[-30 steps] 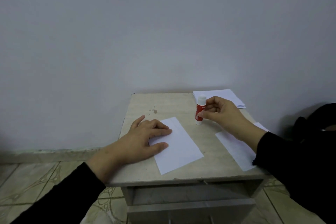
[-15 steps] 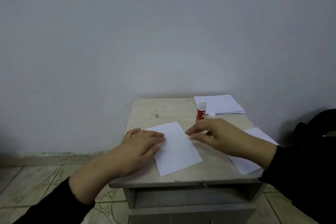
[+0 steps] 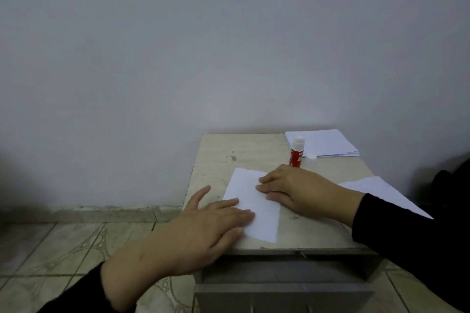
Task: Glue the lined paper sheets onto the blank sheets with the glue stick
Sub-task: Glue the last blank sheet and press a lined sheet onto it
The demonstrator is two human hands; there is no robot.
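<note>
I see the white sheet (image 3: 250, 204) lying flat on the tabletop (image 3: 256, 150), near its front edge and a little left of centre, turned slightly askew. My left hand (image 3: 211, 221) lies on the sheet's near left corner, fingers straight and spread, palm down; the fingertips (image 3: 250, 215) reach onto the paper while the heel of the hand hangs over the tabletop's front left corner. My right hand (image 3: 300, 190) presses on the sheet's right side, fingers extended and close together, pointing left across the paper. Neither hand grips anything; both are flat and holding the sheet down. I cannot tell from here whether this top sheet is lined or blank.

The glue stick (image 3: 296, 152) stands upright behind the right hand, apart from it, red body with a white top. Its small white cap (image 3: 311, 159) sits just to the right of it on the tabletop. Behind both, at the far right corner, lies a stack of paper sheets (image 3: 328, 143). Another sheet (image 3: 381, 192) lies on the right side of the tabletop, partly hidden under my right forearm and black sleeve (image 3: 396, 231), its corner jutting over the right edge. Below the tabletop's front edge a grey drawer (image 3: 282, 287) stands pulled out.
</note>
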